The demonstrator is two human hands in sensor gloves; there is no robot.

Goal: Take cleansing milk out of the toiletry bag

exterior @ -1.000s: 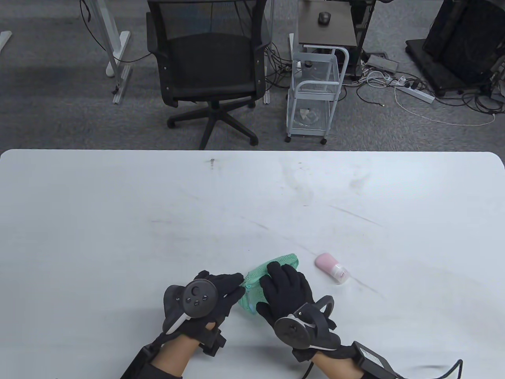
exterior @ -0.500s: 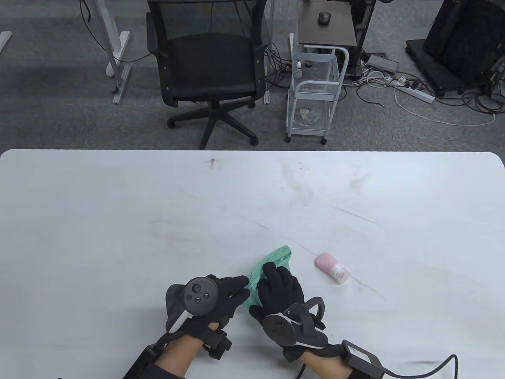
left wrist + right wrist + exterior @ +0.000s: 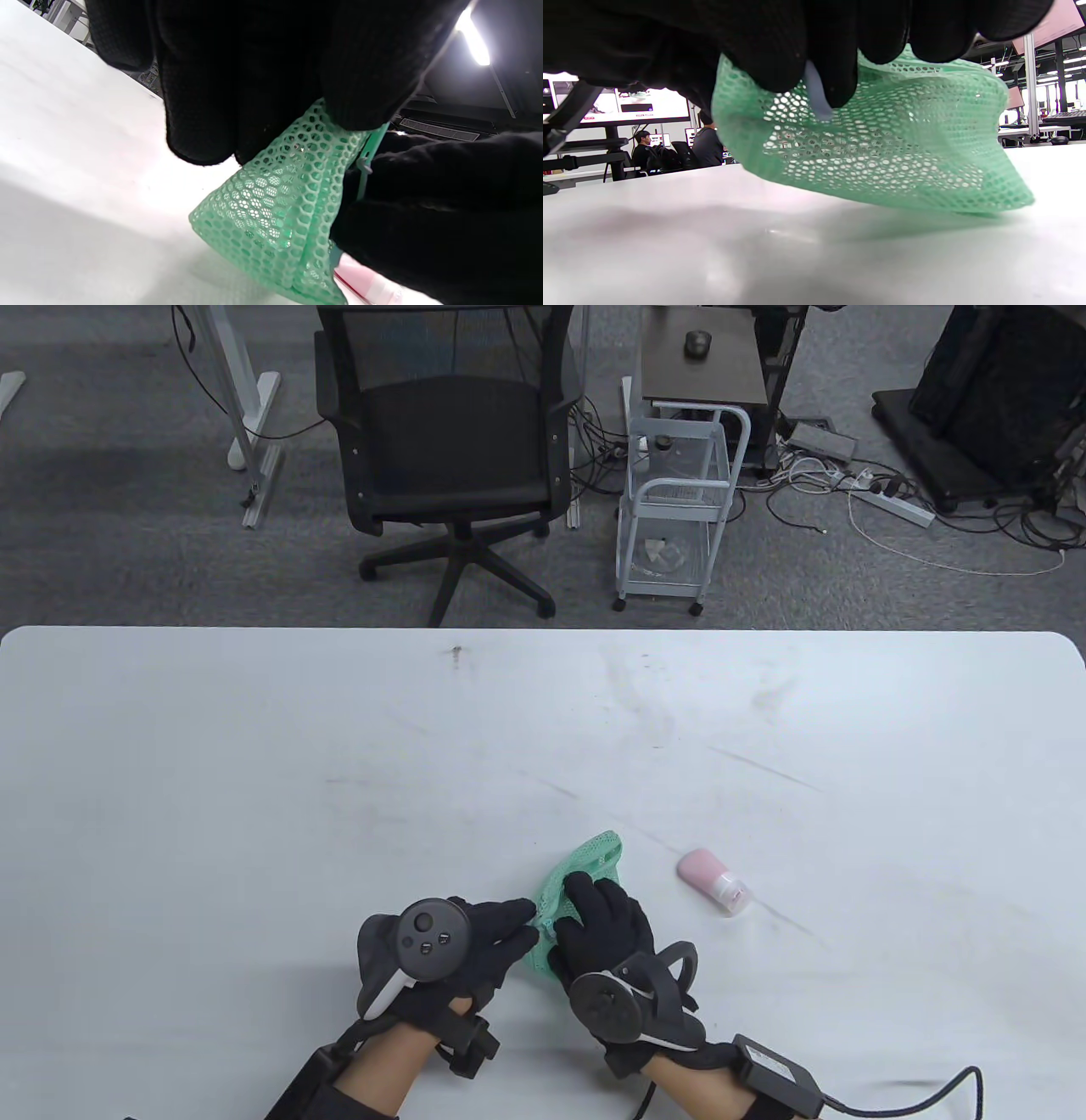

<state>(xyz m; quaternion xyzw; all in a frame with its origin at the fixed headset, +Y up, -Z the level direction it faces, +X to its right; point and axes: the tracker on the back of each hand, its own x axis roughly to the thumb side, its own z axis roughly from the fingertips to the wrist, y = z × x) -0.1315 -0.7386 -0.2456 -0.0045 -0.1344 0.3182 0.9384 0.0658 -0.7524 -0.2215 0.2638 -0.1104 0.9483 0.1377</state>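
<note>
Lower centre of frame: left hand and right hand, fingers closed on green mesh toiletry bag. Just right: pink cleansing milk bottle, flat on white table, ungripped.

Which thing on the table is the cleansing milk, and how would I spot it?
Look at the white table, near its front edge. Right of the green mesh toiletry bag that both gloved hands hold lies the cleansing milk: a small pink bottle on its side, untouched.

Green mesh toiletry bag crumpled on table, pink cleansing milk bottle lying just right
</note>
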